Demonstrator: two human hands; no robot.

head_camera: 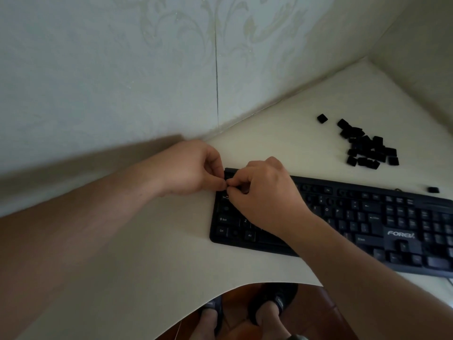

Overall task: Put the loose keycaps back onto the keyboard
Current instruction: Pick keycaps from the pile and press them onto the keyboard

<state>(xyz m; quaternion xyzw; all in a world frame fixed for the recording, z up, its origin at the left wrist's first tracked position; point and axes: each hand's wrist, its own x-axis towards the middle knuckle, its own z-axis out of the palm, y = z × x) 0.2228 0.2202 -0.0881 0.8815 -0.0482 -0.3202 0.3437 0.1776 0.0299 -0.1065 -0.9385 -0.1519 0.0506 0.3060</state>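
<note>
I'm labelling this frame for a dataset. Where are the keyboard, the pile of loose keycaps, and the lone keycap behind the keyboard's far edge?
keyboard (402,234): head view, on its brand logo.
pile of loose keycaps (367,147): head view, pile's middle.
lone keycap (433,190): head view, its top.

Left hand (193,168) and right hand (267,192) meet, fingers curled.

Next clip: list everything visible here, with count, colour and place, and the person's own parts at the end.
keyboard: one, black, on the table's right half, some keys missing
pile of loose keycaps: one heap, black, beyond the keyboard
stray keycaps: two, black, one left of the pile, one behind the keyboard
table: one, cream
wall: pale, patterned
sandals: two, dark, under the table
left hand: fingertips at the keyboard's top-left corner
right hand: fingertips meeting the left's; anything pinched is hidden
</note>
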